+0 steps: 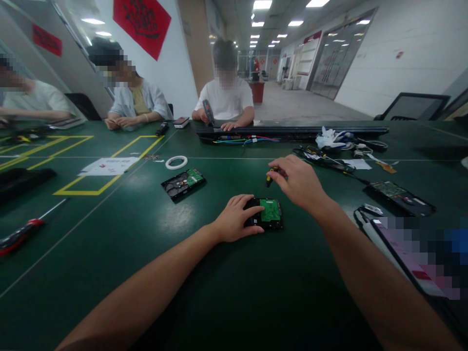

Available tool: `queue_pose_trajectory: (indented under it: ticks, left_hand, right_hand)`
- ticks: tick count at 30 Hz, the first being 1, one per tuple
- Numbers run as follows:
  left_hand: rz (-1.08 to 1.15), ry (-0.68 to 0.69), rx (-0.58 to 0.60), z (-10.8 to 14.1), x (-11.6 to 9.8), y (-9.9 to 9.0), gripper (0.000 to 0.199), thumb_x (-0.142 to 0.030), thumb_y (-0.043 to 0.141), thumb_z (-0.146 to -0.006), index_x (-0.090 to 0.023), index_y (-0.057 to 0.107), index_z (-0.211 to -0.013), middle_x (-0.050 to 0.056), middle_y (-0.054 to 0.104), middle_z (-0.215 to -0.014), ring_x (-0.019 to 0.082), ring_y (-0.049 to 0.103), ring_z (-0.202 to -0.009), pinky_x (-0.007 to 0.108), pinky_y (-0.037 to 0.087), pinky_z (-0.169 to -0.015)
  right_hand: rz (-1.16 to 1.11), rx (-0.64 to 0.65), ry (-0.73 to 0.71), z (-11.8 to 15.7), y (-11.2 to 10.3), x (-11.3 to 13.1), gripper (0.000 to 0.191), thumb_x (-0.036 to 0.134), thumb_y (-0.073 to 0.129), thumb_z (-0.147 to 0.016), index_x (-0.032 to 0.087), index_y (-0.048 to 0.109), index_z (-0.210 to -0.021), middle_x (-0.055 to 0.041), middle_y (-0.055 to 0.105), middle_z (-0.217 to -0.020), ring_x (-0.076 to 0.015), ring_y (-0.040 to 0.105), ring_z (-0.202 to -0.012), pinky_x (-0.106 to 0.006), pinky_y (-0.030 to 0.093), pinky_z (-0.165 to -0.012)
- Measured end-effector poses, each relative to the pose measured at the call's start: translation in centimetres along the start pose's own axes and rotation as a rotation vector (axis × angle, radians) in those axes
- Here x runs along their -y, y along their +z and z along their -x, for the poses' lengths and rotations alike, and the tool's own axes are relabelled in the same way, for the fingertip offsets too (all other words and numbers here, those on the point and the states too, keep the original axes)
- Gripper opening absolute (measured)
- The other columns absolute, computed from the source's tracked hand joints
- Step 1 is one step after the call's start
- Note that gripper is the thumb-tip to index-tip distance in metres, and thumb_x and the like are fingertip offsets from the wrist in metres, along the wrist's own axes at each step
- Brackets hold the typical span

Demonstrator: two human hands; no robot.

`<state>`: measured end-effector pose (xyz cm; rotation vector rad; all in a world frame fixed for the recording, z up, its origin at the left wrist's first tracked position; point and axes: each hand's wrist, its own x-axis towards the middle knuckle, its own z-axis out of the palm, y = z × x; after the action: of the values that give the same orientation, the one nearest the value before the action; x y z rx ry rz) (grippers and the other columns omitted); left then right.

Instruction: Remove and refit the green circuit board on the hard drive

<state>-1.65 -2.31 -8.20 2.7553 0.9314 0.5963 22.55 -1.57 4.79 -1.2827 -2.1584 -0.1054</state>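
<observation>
My left hand point(237, 218) spans a black hard drive point(271, 212) with a green circuit board facing up. The thumb is at its near edge, and the other fingers lie over its left part and far edge, keeping it against the table. Above and beyond the drive's right end, my right hand point(297, 179) pinches a short black-and-yellow screwdriver point(269, 181) between thumb and fingers. The screwdriver tilts downward, apart from the drive; its tip is hard to make out.
Another hard drive point(183, 184) and a white tape roll point(176, 162) lie to the left, a third drive point(400, 197) to the right. A red-and-black screwdriver point(25, 233) is far left. Across the green table point(175, 282), a person point(224, 100) holds a power tool point(208, 112) beside a long black bar point(292, 131).
</observation>
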Motion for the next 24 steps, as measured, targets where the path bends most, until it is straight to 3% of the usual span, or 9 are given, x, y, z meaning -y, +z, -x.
queue_pose_trajectory:
  ticks: [7,14,19,24]
  left_hand:
    - [-0.027,-0.003,0.008,0.05,0.10,0.09,0.073,-0.074,0.065,-0.095,-0.030,0.059,-0.153,0.016,0.041,-0.164,0.041,0.041,-0.150,0.064,0.034,-0.123]
    - [-0.025,0.001,0.013,0.08,0.16,0.11,0.073,-0.073,0.064,-0.096,-0.030,0.057,-0.154,0.017,0.041,-0.164,0.041,0.040,-0.151,0.063,0.035,-0.124]
    - [-0.022,-0.005,0.015,0.05,-0.04,-0.10,0.073,-0.073,0.064,-0.096,-0.030,0.058,-0.154,0.017,0.040,-0.164,0.041,0.040,-0.150,0.063,0.035,-0.123]
    - [-0.008,-0.005,0.002,0.02,-0.19,-0.27,0.071,-0.072,0.065,-0.096,-0.030,0.059,-0.153,0.017,0.043,-0.163,0.042,0.042,-0.149,0.064,0.035,-0.123]
  right_hand:
    - [-0.078,0.045,-0.057,-0.06,-0.29,-0.30,0.019,0.020,0.061,-0.099,0.023,0.069,-0.115,-0.0104,0.076,-0.118,-0.0292,0.070,-0.109,-0.046,0.052,-0.100]
    - [-0.086,0.097,-0.028,0.13,-0.79,-0.61,0.024,0.015,0.057,-0.097,0.022,0.066,-0.117,-0.0089,0.078,-0.108,-0.0268,0.073,-0.093,-0.041,0.053,-0.086]
    - [-0.069,0.069,-0.015,0.15,-0.37,-0.25,0.027,0.015,0.057,-0.097,0.021,0.062,-0.122,-0.0118,0.077,-0.111,-0.0298,0.073,-0.100,-0.043,0.053,-0.088]
    - [-0.039,0.051,-0.023,0.06,-0.21,-0.53,0.016,0.019,0.061,-0.098,0.023,0.064,-0.113,-0.0105,0.076,-0.108,-0.0285,0.071,-0.096,-0.043,0.053,-0.088]
